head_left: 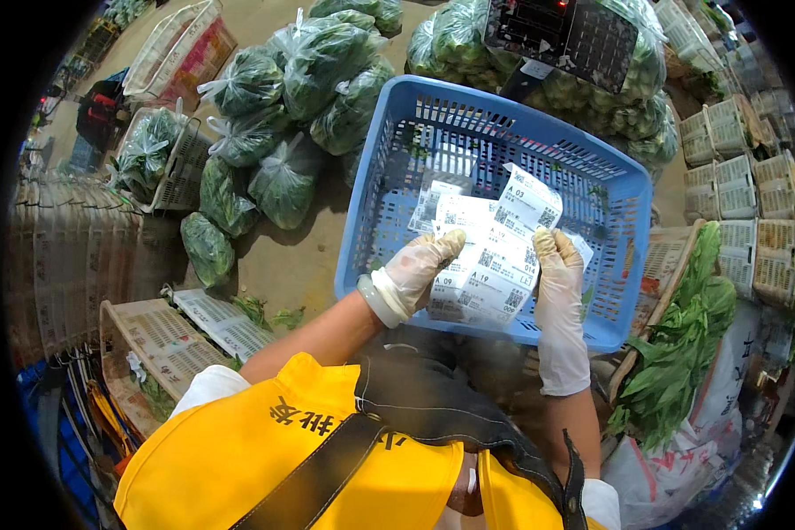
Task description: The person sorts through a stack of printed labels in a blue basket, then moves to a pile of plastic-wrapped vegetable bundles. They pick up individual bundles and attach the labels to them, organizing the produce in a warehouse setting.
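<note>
Both my hands wear thin whitish gloves and hold strips of white printed labels [497,265] over a blue plastic basket [364,218]. My left hand [424,268] pinches the strips' left side between thumb and fingers, a translucent band round its wrist. At the right side of the strips, my right hand [560,305] grips their edge near the top. The labels bear writing and printed codes. More labels [434,199] lie in the basket beyond my left hand, with leaf scraps about. Part of the basket's floor is hidden beneath the strips.
Bags of leafy greens [324,66] are heaped on the floor at the upper left. A weighing scale's display [560,40] stands beyond the basket, before more bagged vegetables [642,119]. Loose long-leaved greens [686,338] lie at the right. White crates [735,185] are stacked at the far right.
</note>
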Motion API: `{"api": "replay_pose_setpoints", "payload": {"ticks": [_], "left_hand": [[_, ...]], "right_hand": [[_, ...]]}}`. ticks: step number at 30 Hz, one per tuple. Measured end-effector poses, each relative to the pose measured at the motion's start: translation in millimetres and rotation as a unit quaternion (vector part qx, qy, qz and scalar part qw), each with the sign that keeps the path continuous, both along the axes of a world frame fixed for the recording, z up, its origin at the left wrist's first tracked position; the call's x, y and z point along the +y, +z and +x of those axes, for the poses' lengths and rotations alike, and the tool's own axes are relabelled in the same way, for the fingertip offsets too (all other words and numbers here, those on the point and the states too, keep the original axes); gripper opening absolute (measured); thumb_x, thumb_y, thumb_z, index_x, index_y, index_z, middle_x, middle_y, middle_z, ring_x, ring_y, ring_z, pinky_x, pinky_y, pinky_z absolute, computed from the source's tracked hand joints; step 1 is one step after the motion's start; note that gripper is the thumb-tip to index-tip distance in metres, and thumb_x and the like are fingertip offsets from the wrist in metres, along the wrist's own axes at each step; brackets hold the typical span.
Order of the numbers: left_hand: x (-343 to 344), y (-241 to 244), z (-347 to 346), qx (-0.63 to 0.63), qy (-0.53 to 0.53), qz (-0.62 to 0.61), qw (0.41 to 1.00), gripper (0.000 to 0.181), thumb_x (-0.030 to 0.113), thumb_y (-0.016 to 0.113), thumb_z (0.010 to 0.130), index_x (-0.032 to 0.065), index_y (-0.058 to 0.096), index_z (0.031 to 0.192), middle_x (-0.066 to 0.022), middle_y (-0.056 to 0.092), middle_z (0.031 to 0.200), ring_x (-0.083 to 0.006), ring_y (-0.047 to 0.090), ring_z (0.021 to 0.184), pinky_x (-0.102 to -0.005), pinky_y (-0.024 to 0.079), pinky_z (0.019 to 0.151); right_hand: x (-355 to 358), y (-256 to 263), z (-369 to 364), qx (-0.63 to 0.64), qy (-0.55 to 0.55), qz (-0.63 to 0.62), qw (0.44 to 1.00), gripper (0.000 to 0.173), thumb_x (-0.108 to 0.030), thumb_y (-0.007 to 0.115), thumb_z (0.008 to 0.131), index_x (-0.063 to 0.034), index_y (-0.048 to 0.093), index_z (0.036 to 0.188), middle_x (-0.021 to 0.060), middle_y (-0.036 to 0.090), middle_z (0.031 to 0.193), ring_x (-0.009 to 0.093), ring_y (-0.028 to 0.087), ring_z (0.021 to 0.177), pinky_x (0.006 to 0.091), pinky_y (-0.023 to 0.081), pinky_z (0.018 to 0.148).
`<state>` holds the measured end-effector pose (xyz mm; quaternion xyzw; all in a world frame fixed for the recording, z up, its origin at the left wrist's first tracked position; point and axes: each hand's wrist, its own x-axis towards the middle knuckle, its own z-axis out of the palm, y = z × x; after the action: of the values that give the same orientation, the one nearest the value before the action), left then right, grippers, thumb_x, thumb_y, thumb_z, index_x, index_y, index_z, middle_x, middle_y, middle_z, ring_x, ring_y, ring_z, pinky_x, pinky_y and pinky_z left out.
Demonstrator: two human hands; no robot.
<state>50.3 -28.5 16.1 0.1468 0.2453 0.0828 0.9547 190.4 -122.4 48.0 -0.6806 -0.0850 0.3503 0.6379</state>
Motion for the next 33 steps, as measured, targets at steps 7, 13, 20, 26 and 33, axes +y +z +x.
{"api": "replay_pose_setpoints", "payload": {"ticks": [7,13,20,26,33], "left_hand": [[-4.1,-1.0,-3.3,0.000,-0.016,-0.009,1.000,0.037,0.024,0.050,0.085,0.0004,0.047,0.113,-0.0103,0.057,0.104,-0.0165,0.058,0.090,-0.0294,0.047,0.078],[-3.7,1.0,-3.1,0.007,-0.022,-0.004,1.000,0.038,0.025,0.050,0.085,0.0002,0.046,0.114,-0.0107,0.057,0.104,-0.0170,0.057,0.092,-0.0288,0.047,0.079],[-6.0,-8.1,-0.6,0.016,-0.015,0.064,0.998,0.039,0.025,0.051,0.084,0.0008,0.047,0.114,-0.0102,0.057,0.105,-0.0164,0.056,0.093,-0.0286,0.045,0.080],[-4.8,6.5,0.9,-0.004,-0.037,0.037,0.999,0.038,0.024,0.052,0.084,0.0002,0.047,0.114,-0.0094,0.057,0.104,-0.0161,0.056,0.093,-0.0285,0.045,0.081],[-9.1,4.7,0.3,-0.001,-0.024,0.071,0.997,0.034,0.022,0.056,0.082,0.0012,0.050,0.110,-0.0077,0.059,0.100,-0.0135,0.056,0.087,-0.0270,0.046,0.076]], "right_hand": [[-1.9,-17.7,6.7,-0.033,0.001,0.018,0.999,0.017,-0.018,0.054,0.084,-0.0017,0.058,0.089,0.0006,0.060,0.074,0.002,0.050,0.054,0.0162,0.041,0.044],[-0.7,-21.3,8.4,-0.090,0.013,0.033,0.995,0.019,-0.018,0.051,0.086,-0.0011,0.057,0.093,0.0004,0.059,0.075,0.003,0.052,0.063,0.0168,0.044,0.053],[0.3,-13.1,6.8,-0.208,0.037,0.041,0.977,0.024,-0.014,0.051,0.086,0.0007,0.054,0.105,0.0041,0.059,0.092,0.007,0.054,0.075,0.0191,0.044,0.065],[-0.4,-15.8,4.6,-0.222,0.033,0.078,0.971,0.033,-0.011,0.052,0.085,-0.0006,0.046,0.116,0.0078,0.057,0.102,0.011,0.054,0.087,0.0238,0.044,0.075],[-3.0,-15.3,-0.6,-0.299,0.038,0.069,0.951,0.031,-0.010,0.051,0.085,-0.0005,0.047,0.114,0.0079,0.056,0.103,0.011,0.053,0.088,0.0240,0.043,0.076]]}}
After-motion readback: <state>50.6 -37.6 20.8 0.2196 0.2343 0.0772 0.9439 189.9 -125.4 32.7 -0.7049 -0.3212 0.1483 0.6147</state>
